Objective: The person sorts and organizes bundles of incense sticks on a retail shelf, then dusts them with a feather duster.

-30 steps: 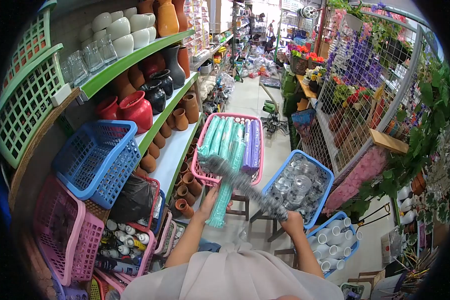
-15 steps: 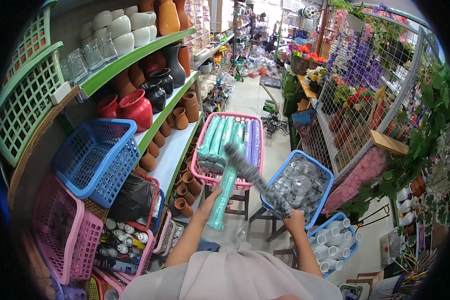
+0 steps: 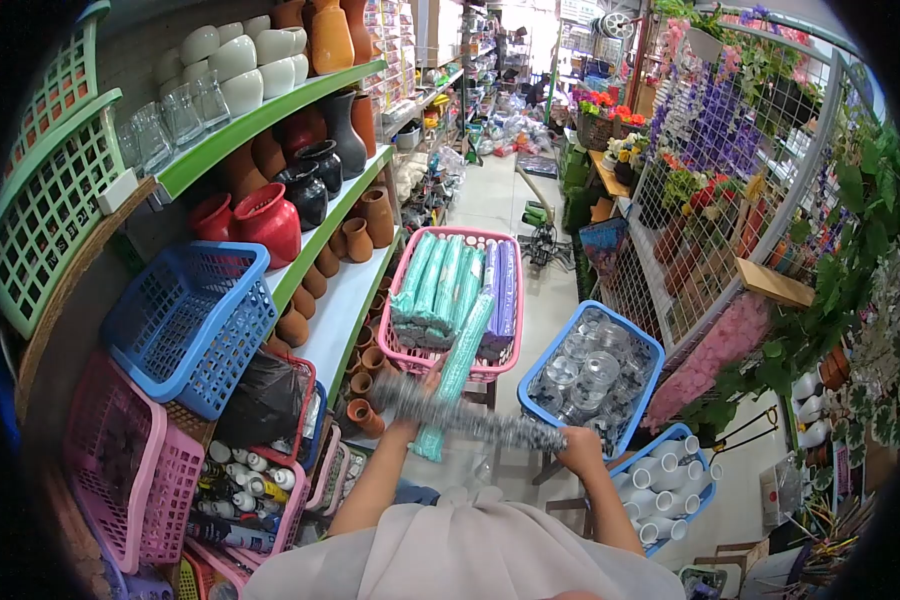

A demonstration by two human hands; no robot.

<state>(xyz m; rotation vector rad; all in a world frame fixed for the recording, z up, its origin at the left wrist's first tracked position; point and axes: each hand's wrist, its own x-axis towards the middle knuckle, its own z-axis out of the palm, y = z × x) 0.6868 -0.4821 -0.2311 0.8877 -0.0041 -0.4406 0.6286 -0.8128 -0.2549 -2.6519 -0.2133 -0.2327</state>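
My right hand (image 3: 580, 450) is closed round one end of a grey, fuzzy duster-like stick (image 3: 490, 424), blurred by motion, which lies across in front of my left hand. My left hand (image 3: 410, 424), partly hidden behind the stick, holds a long green plastic-wrapped bundle (image 3: 460, 350) that slants up towards the pink basket. In the pink basket (image 3: 386, 352) several green bundles (image 3: 437, 275) lie beside purple ones (image 3: 506, 285).
A blue basket (image 3: 657, 382) of clear glass items stands right of the pink one, with a blue basket of white cups (image 3: 660, 503) below it. Shelves of pots (image 3: 266, 225) and stacked baskets (image 3: 190, 325) line the left; a wire rack with flowers (image 3: 735, 180) is at right.
The grey stick has swung from pointing up towards the pink basket to lying nearly level, its far end now at my left hand. The green bundle stays in my left hand.
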